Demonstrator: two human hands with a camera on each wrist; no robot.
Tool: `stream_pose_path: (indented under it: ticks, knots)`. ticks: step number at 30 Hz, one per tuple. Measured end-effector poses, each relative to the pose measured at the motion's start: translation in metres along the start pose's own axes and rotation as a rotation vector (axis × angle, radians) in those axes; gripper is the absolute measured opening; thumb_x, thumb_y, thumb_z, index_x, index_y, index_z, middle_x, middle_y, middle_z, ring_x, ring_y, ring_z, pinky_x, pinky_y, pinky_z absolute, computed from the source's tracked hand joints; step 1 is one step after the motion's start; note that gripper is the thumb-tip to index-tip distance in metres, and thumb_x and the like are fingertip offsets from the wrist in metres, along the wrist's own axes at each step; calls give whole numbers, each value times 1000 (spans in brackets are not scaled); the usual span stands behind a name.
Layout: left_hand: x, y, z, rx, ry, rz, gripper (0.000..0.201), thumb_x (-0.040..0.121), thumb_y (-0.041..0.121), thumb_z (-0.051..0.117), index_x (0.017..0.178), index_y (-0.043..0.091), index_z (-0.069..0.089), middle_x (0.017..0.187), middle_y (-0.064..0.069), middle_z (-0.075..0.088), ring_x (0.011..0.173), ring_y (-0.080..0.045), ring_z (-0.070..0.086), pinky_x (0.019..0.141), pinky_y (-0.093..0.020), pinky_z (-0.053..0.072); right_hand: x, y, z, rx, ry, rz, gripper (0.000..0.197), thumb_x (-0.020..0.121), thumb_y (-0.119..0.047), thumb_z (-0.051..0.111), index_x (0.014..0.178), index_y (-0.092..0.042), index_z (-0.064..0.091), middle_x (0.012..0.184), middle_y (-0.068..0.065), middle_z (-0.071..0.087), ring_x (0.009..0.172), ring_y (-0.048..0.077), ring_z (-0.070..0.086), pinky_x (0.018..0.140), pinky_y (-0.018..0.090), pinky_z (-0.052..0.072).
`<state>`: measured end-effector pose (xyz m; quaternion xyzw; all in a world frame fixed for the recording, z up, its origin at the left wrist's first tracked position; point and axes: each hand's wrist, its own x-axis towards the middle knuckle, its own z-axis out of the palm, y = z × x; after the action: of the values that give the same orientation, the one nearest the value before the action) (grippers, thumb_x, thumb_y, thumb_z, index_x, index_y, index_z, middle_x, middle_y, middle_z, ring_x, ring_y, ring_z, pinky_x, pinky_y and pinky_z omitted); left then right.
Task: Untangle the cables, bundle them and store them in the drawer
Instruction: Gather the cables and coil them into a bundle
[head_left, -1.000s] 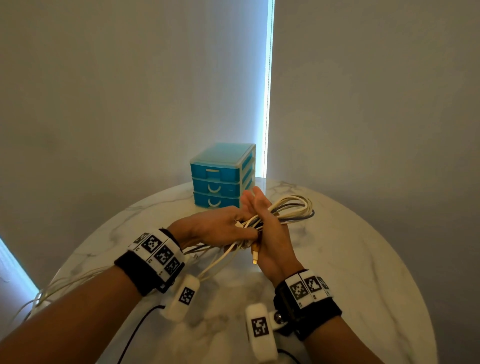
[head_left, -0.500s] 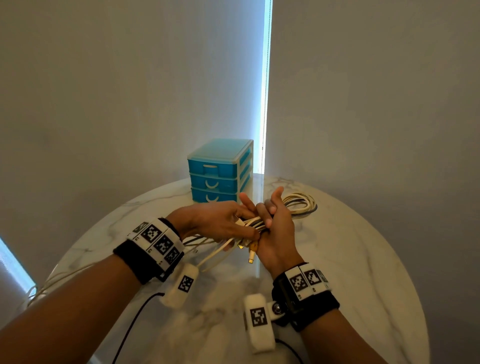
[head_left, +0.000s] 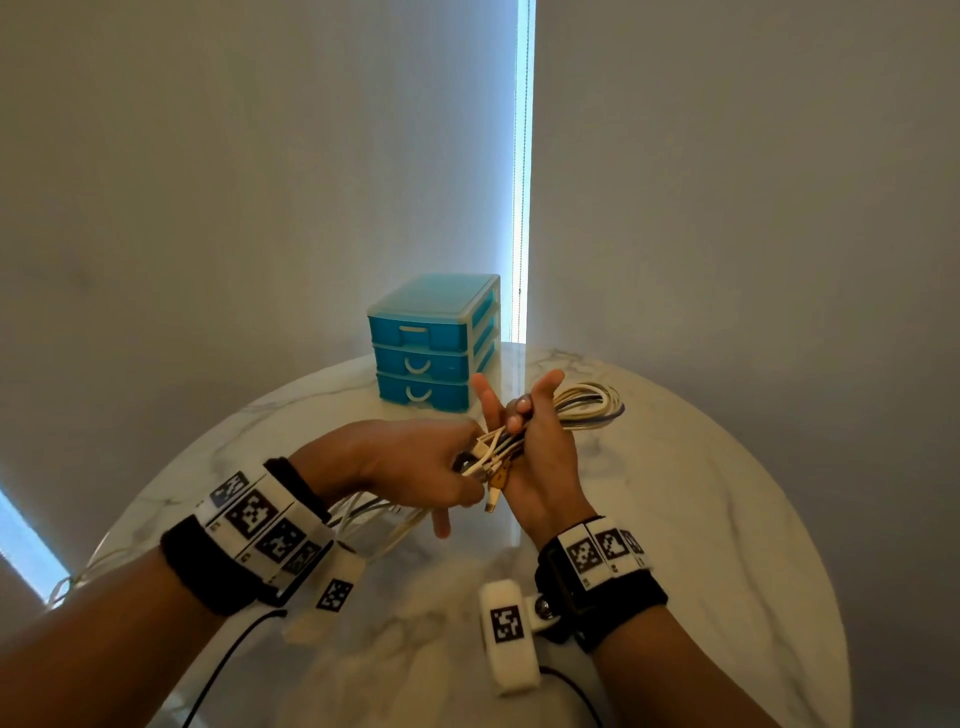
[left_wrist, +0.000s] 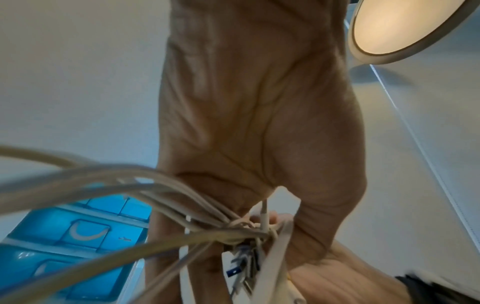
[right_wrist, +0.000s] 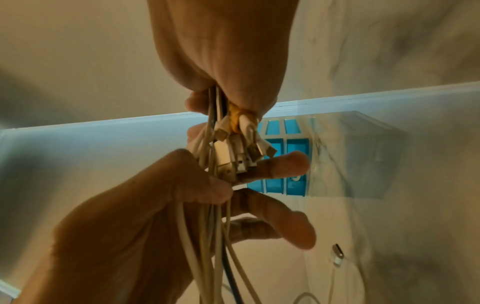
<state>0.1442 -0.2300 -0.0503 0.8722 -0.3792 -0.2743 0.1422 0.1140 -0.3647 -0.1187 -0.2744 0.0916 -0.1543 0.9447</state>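
Note:
A bundle of white and dark cables (head_left: 589, 410) is held above the marble table (head_left: 701, 519). My right hand (head_left: 519, 413) grips the bundle at its middle, two fingers curled over it, forefinger and thumb sticking up. My left hand (head_left: 467, 480) pinches the strands by the plug ends (head_left: 493, 467). In the right wrist view the plugs (right_wrist: 233, 152) hang below my right palm, with a yellow tie (right_wrist: 235, 119) among them, and my left hand (right_wrist: 221, 189) holds the strands underneath. The blue three-drawer unit (head_left: 431, 343) stands behind, all drawers closed.
Loose cable lengths (head_left: 104, 561) trail from my left hand across the table toward its left edge. A single plug end (right_wrist: 337, 253) lies on the marble. A wall and a blind stand close behind the drawer unit. A round ceiling lamp (left_wrist: 402, 26) shows overhead.
My right forefinger and thumb have spread apart while the other fingers curled onto the bundle. My left hand has slid closer to the plug ends.

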Motion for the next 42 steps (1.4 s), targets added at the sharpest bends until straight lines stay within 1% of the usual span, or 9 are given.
stream_pose_path:
  ticks: [2, 5, 8, 12, 19, 22, 32, 38, 42]
  knots:
    - [-2, -1, 1, -3, 60, -61, 44, 102, 22, 68, 134, 20, 39, 119, -7, 69, 85, -21, 81, 83, -39, 67, 2, -2, -2, 14, 25, 5, 50, 101, -58, 56, 72, -18, 53, 60, 3, 56, 94, 23, 81, 80, 37, 62]
    - [-7, -8, -1, -46, 180, -136, 57, 100, 26, 71, 135, 28, 26, 115, -7, 70, 77, -22, 81, 77, -40, 68, 7, -6, -10, -7, 42, 18, 50, 102, -60, 55, 72, -20, 52, 57, -2, 51, 50, 10, 57, 51, 24, 51]
    - [-9, -14, 5, 11, 194, -138, 40, 103, 25, 66, 134, 28, 41, 110, -4, 72, 82, -21, 78, 74, -33, 67, 9, -7, -11, -61, 55, 19, 52, 103, -59, 55, 69, -20, 53, 53, -3, 45, 41, 9, 39, 40, 21, 35]
    - [-11, -16, 13, 263, 286, -58, 30, 106, 36, 58, 134, 30, 48, 91, 6, 67, 84, -14, 65, 73, -28, 55, 7, -3, -5, -129, 124, -86, 54, 105, -55, 59, 65, -18, 53, 51, -1, 41, 36, 9, 36, 35, 22, 31]
    - [-18, -27, 8, 579, 471, 266, 37, 105, 39, 62, 139, 43, 48, 133, 15, 68, 109, -9, 69, 93, -27, 60, 7, -5, 5, -514, 175, -219, 52, 103, -60, 57, 74, -17, 53, 52, -2, 52, 41, 10, 47, 41, 21, 41]
    - [-15, -28, 1, 655, 458, 340, 31, 105, 40, 62, 135, 35, 57, 129, 12, 68, 106, -8, 69, 90, -22, 57, 9, -7, 4, -500, 188, -181, 53, 103, -60, 58, 72, -17, 53, 53, 1, 47, 42, 12, 42, 42, 22, 37]
    - [-1, -37, -7, 402, 462, 447, 40, 97, 68, 56, 111, 34, 71, 117, 20, 59, 102, -1, 56, 81, -21, 51, 8, -15, -4, -192, 189, -21, 52, 105, -53, 61, 68, -16, 55, 53, -2, 40, 38, 9, 35, 36, 22, 31]
    - [-5, -35, -9, 36, 375, 434, 21, 94, 50, 72, 103, 31, 74, 118, 16, 61, 112, -9, 60, 91, -34, 58, 5, -20, 1, -202, 140, -42, 52, 105, -52, 61, 68, -16, 56, 53, -2, 41, 39, 9, 34, 36, 22, 30]
    - [-6, -36, -8, 99, 328, 376, 26, 96, 54, 68, 108, 32, 75, 116, 18, 60, 109, -2, 57, 84, -15, 51, 5, -24, -1, -174, 141, -47, 52, 106, -51, 60, 68, -17, 56, 55, -2, 40, 39, 9, 34, 37, 22, 29]
